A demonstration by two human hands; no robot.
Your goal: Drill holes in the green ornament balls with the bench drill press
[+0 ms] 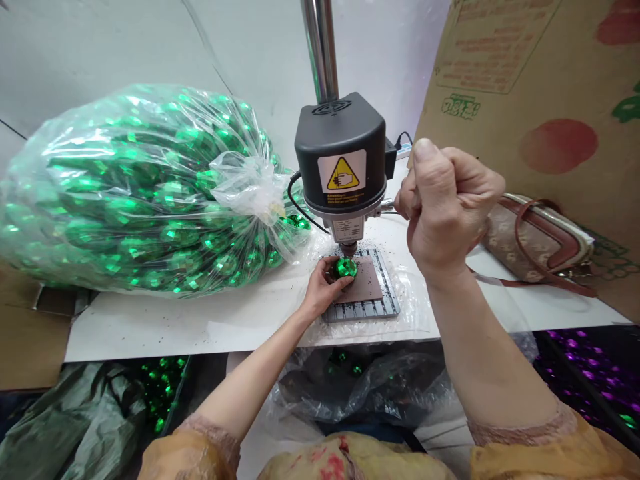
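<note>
My left hand (324, 288) pinches a shiny green faceted ball (347, 267) between thumb and fingers. It holds the ball over a flat brownish board (369, 283) on the slotted metal base (390, 308), right under the chuck (349, 249) of a small black drill press (343, 153). Whether the bit touches the ball is hard to see. Raised at the right of the motor head, my right hand (445, 203) is closed in a fist around the press's handle. Most of that handle is hidden by the fingers; its metal hub (385, 206) shows beside them.
A big clear bag of green faceted balls (150, 193) lies at the left. A cardboard box (500, 127) and a patterned handbag (530, 240) stand at the right. Dark crumbs dot the white tabletop (165, 327). Below the edge are clear plastic (370, 383) and purple balls (585, 363).
</note>
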